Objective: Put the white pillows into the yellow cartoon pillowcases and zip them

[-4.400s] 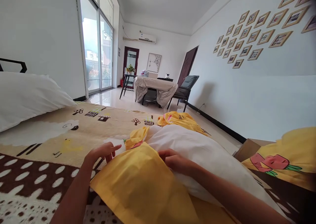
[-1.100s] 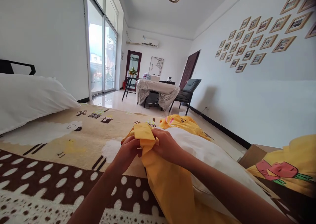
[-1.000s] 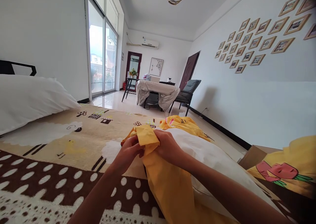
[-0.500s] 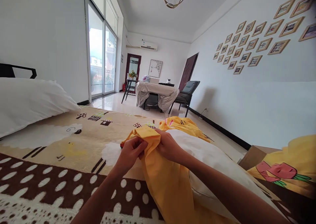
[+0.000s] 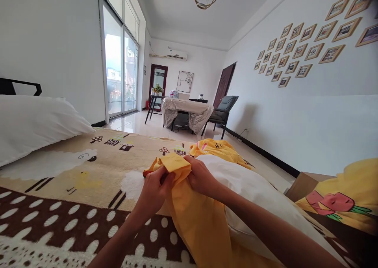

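Both hands grip a yellow cloth cover [image 5: 197, 217], which looks like a pillowcase, bunched at its upper end. My left hand [image 5: 156, 187] pinches the left edge of the folded part, thumb against fingers. My right hand [image 5: 202, 175] is closed on the right side of the same fold, with its fingertips partly hidden by the cloth. From there the cover drapes down toward me. Beside it on the right lies a white pillow [image 5: 248, 185], partly beneath my right forearm. Behind that pillow is a crumpled yellow printed cloth [image 5: 220, 146].
A patterned blanket [image 5: 112, 158] spreads under everything. Another white pillow [image 5: 38, 124] lies at the left. At the right, yellow fabric with a red print [image 5: 351, 193] rests by a cardboard box [image 5: 308, 183]. Farther off stand a covered table [image 5: 189, 106] and a dark chair [image 5: 224, 112].
My left hand has shifted slightly and its thumb has moved along the cloth's edge. My right hand stays nearly in place; both keep hold of the cover.
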`<state>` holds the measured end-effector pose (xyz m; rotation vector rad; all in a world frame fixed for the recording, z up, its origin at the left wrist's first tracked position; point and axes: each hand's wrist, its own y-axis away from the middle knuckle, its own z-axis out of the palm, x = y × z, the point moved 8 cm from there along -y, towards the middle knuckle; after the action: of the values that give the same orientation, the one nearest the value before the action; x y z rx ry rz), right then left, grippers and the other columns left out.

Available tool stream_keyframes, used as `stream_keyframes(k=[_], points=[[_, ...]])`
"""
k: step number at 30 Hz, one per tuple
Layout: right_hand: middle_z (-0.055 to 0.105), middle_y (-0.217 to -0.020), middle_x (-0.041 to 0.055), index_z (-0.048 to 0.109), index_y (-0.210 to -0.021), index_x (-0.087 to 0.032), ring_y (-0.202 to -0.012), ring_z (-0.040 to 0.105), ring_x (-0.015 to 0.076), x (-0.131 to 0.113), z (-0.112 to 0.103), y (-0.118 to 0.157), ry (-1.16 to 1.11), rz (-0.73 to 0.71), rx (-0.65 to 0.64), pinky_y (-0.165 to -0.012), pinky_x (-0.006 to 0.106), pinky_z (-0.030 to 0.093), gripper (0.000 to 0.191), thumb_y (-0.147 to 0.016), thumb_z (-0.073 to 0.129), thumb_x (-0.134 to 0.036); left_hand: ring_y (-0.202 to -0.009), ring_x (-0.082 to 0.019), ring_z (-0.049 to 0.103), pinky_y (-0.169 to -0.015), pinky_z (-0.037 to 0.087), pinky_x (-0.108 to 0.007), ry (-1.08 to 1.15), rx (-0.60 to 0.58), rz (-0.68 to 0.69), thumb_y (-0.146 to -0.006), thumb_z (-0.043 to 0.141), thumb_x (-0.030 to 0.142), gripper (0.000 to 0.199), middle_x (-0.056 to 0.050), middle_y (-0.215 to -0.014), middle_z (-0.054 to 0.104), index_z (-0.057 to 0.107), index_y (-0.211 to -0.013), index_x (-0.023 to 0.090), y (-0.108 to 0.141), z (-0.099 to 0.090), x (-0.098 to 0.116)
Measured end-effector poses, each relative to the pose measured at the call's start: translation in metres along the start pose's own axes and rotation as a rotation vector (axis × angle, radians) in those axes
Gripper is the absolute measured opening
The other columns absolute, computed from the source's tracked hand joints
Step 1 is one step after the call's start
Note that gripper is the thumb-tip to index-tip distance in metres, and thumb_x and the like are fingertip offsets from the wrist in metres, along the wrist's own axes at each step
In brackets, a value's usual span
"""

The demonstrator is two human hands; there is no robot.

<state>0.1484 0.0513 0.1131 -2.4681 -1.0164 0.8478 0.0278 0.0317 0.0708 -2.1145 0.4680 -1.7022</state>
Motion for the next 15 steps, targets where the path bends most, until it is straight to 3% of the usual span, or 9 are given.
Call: stream_keyframes(k=[7,11,15], points=[[0.060,-0.083,0.0053,0.046,-0.078,-0.020,-0.074,0.054,0.0174,0.006,0.003,0.004,0.039,0.015,0.022,-0.065,0.028,0.041,0.014,-0.073,0.042,-0.007,-0.070,-0.017,0.052,-0.063,0.037,-0.024,-0.047,0.015,0.023,-0.083,0.052,0.034,0.019,0.000,-0.069,0.060,0.063,-0.079,0.019,0.001,-0.008,0.007],[0.059,-0.080,0.0034,0.045,-0.078,-0.020,-0.069,0.053,0.0163,0.011,-0.001,0.003,0.031,0.061,0.076,-0.060,0.026,0.037,0.012,-0.072,0.046,-0.010,-0.062,-0.015,0.045,-0.057,0.033,-0.024,-0.041,-0.083,-0.013,-0.079,0.056,0.032,0.020,0.000,-0.060,0.054,0.061,-0.066,0.017,0.001,-0.001,0.009],[0.058,-0.081,0.0024,0.044,-0.082,-0.020,-0.068,0.051,0.0153,0.008,0.001,0.004,0.008,0.056,0.086,-0.059,0.025,0.036,0.014,-0.072,0.048,-0.011,-0.047,-0.010,0.032,-0.046,0.023,-0.023,0.224,-0.220,-0.170,-0.070,0.064,0.030,0.015,0.003,-0.051,0.045,0.060,-0.063,0.017,0.002,0.015,-0.013]])
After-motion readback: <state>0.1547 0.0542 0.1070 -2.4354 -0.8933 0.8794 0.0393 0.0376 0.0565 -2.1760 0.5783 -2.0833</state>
